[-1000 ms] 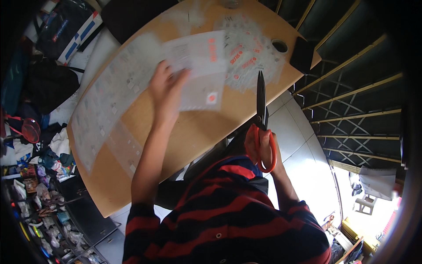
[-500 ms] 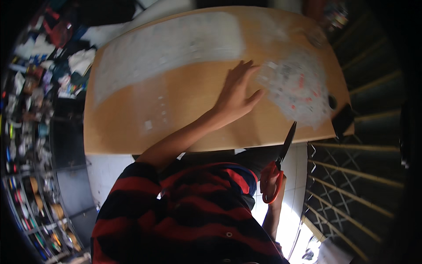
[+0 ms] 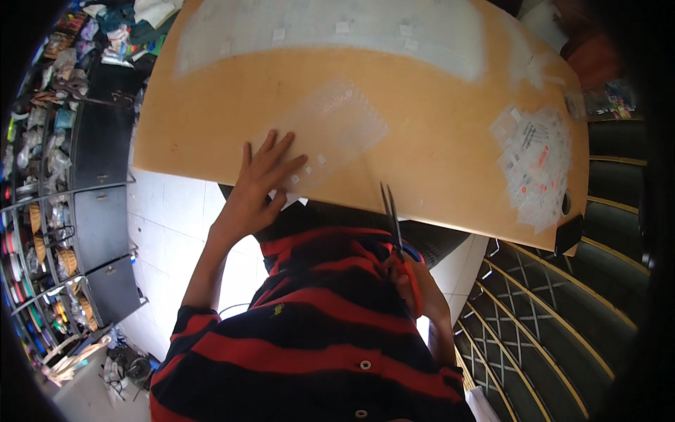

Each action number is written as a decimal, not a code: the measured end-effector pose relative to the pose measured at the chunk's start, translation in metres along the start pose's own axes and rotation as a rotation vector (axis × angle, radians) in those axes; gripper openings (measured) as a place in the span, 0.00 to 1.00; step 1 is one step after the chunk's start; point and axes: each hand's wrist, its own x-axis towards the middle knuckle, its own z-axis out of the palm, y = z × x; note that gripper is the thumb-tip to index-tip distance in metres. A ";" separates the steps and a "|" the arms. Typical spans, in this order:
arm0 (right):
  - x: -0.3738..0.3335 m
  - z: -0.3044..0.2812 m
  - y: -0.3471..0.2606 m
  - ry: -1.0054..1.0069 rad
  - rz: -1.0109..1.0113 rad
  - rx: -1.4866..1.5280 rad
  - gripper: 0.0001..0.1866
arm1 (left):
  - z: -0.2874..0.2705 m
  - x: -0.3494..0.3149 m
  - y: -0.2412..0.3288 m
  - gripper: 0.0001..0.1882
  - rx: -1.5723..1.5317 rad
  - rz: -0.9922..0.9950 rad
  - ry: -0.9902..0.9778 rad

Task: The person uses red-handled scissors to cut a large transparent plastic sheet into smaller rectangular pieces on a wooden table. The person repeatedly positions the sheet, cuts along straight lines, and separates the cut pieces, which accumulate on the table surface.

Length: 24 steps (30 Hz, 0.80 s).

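Since half a second ago, the left hand (image 3: pixel 256 190) has been drawn back to the near table edge, where its spread fingers are pressed flat on a clear rectangular plastic sheet (image 3: pixel 330 133), apparently to keep it from sliding. Red-handled scissors (image 3: pixel 394 225) are gripped in the right hand (image 3: pixel 415 288), blades closed and pointing toward the round tan wooden table (image 3: pixel 436 141), just right of the sheet.

Left hand (image 3: pixel 256 188) flat, fingers spread, arm extended; right hand (image 3: pixel 415 285) closed in a grip, forearm bent
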 end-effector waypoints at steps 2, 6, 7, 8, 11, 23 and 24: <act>-0.002 0.005 -0.005 -0.081 0.043 -0.037 0.26 | 0.002 -0.001 0.015 0.33 0.029 -0.029 0.093; -0.004 0.009 -0.008 -0.096 0.087 0.006 0.32 | 0.008 0.011 0.033 0.32 0.028 -0.009 0.079; -0.006 0.009 -0.008 -0.090 0.100 0.023 0.33 | 0.010 0.010 0.034 0.32 0.022 0.020 0.079; -0.006 0.010 -0.006 -0.091 0.102 0.043 0.35 | 0.010 0.009 0.035 0.31 0.030 0.046 0.075; -0.006 0.008 -0.009 -0.097 0.119 0.039 0.39 | 0.011 0.007 0.036 0.29 -0.016 0.129 0.085; -0.012 0.008 -0.019 -0.145 0.174 -0.032 0.19 | 0.033 0.004 0.041 0.24 -0.105 0.258 0.193; -0.012 0.007 -0.020 -0.147 0.173 -0.029 0.19 | 0.035 0.004 0.041 0.24 -0.111 0.265 0.194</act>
